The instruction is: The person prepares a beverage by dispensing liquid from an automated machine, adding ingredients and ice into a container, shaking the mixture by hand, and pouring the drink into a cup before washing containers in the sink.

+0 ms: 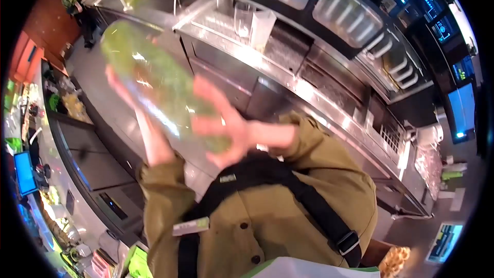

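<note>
A large clear container with green contents [164,87], blurred by motion, is tilted across the view in front of my chest. My left hand [131,95] supports it along its lower left side, the fingers partly hidden behind it. Around its lower right end is my right hand [224,126], the fingers curved and pressed against the surface. What exactly the green contents are is too smeared to tell.
A steel counter [226,46] runs along the right, with a clear glass [243,19] and a white container [263,28] on it. Another person [74,5] stands at the far upper left. A second counter [67,175] curves along the left, holding several items.
</note>
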Motion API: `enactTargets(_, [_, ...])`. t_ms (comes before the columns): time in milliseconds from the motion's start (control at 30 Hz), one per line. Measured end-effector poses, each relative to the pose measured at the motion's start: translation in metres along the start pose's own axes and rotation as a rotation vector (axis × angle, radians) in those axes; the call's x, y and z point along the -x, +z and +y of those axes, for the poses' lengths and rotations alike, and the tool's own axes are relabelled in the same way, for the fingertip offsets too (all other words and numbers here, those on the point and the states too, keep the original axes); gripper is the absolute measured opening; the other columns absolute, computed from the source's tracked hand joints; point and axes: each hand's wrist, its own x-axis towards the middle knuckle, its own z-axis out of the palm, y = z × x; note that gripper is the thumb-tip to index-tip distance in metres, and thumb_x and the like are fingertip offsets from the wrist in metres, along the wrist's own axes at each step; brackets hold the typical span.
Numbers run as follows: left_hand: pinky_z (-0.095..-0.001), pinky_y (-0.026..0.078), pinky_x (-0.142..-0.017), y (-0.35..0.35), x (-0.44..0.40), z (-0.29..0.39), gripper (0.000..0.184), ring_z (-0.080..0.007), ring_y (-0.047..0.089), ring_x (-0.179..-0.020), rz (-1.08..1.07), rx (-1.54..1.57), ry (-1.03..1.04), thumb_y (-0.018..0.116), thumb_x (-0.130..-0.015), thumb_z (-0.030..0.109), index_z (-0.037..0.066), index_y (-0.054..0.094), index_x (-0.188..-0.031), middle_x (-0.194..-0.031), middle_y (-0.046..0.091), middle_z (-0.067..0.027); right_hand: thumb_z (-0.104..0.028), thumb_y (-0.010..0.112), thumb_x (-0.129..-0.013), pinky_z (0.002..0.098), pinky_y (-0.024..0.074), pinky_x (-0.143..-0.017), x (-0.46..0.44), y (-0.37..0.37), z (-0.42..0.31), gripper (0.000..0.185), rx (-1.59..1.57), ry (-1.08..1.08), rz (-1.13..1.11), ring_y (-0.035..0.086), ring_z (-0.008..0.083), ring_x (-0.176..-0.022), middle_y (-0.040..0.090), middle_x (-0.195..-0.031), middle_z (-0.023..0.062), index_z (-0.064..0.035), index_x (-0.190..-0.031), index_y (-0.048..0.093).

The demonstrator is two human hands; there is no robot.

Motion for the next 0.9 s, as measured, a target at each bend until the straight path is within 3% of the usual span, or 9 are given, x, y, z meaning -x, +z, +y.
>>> enactTargets(33, [-0.0464,0.026,-0.102,-0.003,-0.014,-0.002,0.078,-0.034,0.039,-0.118,-0.681,0.49,-0.014,0.045,-0.076,0.06,0.012,0.025,-0.135,-0.128,0.038,-0.0227,-0.033,0.063,-0.065,0.062,0.0224,-0.095,0.006,-0.007,0.006,0.056,0.044,-0.205,-0.034,0.015,0.0502,-0.125,0.02,-0.137,0.0236,-0.0159,-0.117,0.052])
enactTargets(67, [-0.0478,0.023,-0.103,-0.002,-0.012,-0.019,0.08,-0.0332,0.041,-0.117,-0.703,0.527,0.142,0.049,-0.075,0.058,0.008,0.027,-0.134,-0.128,0.038,-0.0225,-0.035,0.062,-0.066,0.0638,0.0206,-0.095,0.014,-0.019,0.012,0.051,0.057,-0.329,-0.097,0.015,0.0529,-0.124,0.021,-0.137,0.024,-0.0167,-0.113,0.055])
enactTargets(233, [-0.0354,0.04,-0.092,0.003,-0.095,-0.064,0.076,-0.0285,0.051,-0.105,0.167,-0.27,-0.104,0.048,-0.076,0.06,0.007,0.037,-0.129,-0.115,0.05,-0.021,-0.036,0.066,-0.064,0.0608,0.0193,-0.097,-0.009,-0.07,0.067,0.064,-0.135,0.106,0.171,0.019,0.044,-0.126,0.021,-0.135,0.0229,-0.0117,-0.12,0.047])
enactTargets(433, [-0.0414,0.029,-0.102,0.048,-0.101,-0.107,0.078,-0.0318,0.045,-0.113,-0.537,0.448,0.007,0.038,-0.079,0.058,0.006,0.022,-0.135,-0.132,0.034,-0.0212,-0.032,0.065,-0.064,0.0594,0.0204,-0.097,-0.003,-0.128,0.1,0.061,0.01,-0.26,0.04,0.02,0.0452,-0.125,0.024,-0.135,0.0242,-0.0134,-0.12,0.049])
enactTargets(533, [-0.0399,0.04,-0.092,0.068,-0.134,-0.109,0.056,-0.0254,0.052,-0.098,0.147,-0.153,-0.224,0.036,-0.084,0.044,0.001,0.041,-0.121,-0.123,0.044,-0.0171,-0.026,0.064,-0.059,0.0575,0.0214,-0.098,-0.009,-0.148,0.106,0.063,-0.162,0.138,0.08,0.02,0.0452,-0.125,0.022,-0.136,0.0248,-0.0141,-0.119,0.049])
enactTargets(667, [-0.0461,0.034,-0.098,0.068,-0.115,-0.123,0.074,-0.0306,0.043,-0.116,-0.552,0.327,0.211,0.038,-0.081,0.06,0.009,0.027,-0.134,-0.129,0.036,-0.023,-0.019,0.064,-0.061,0.0643,0.0251,-0.093,-0.006,-0.161,0.103,0.048,-0.031,-0.253,-0.025,0.021,0.0567,-0.118,0.028,-0.133,0.0208,-0.0208,-0.108,0.054])
enactTargets(733, [-0.0406,0.041,-0.09,0.076,-0.133,-0.121,0.075,-0.0281,0.051,-0.106,-0.45,0.188,0.243,0.038,-0.08,0.061,0.009,0.029,-0.133,-0.12,0.046,-0.0223,-0.021,0.065,-0.06,0.0565,0.0266,-0.097,-0.015,-0.164,0.123,0.048,0.017,-0.31,-0.011,0.024,0.051,-0.12,0.027,-0.133,0.0204,-0.0183,-0.107,0.055])
enactTargets(833, [-0.0346,0.046,-0.075,0.042,-0.175,-0.122,0.065,-0.0232,0.054,-0.089,0.227,-0.304,-0.154,0.033,-0.084,0.058,0.009,0.039,-0.126,-0.105,0.054,-0.0143,-0.023,0.068,-0.059,0.0414,0.0283,-0.099,-0.06,-0.185,0.145,0.066,-0.174,0.278,0.026,0.03,0.0354,-0.121,0.025,-0.134,0.0189,-0.0133,-0.121,0.045])
enactTargets(900, [-0.0367,0.045,-0.079,0.054,-0.155,-0.13,0.065,-0.0242,0.054,-0.091,0.138,-0.069,-0.115,0.032,-0.085,0.058,0.006,0.04,-0.124,-0.108,0.053,-0.0146,-0.023,0.07,-0.056,0.0461,0.0238,-0.102,-0.057,-0.187,0.11,0.069,-0.437,0.542,0.054,0.023,0.0383,-0.125,0.025,-0.133,0.0214,-0.0152,-0.12,0.046])
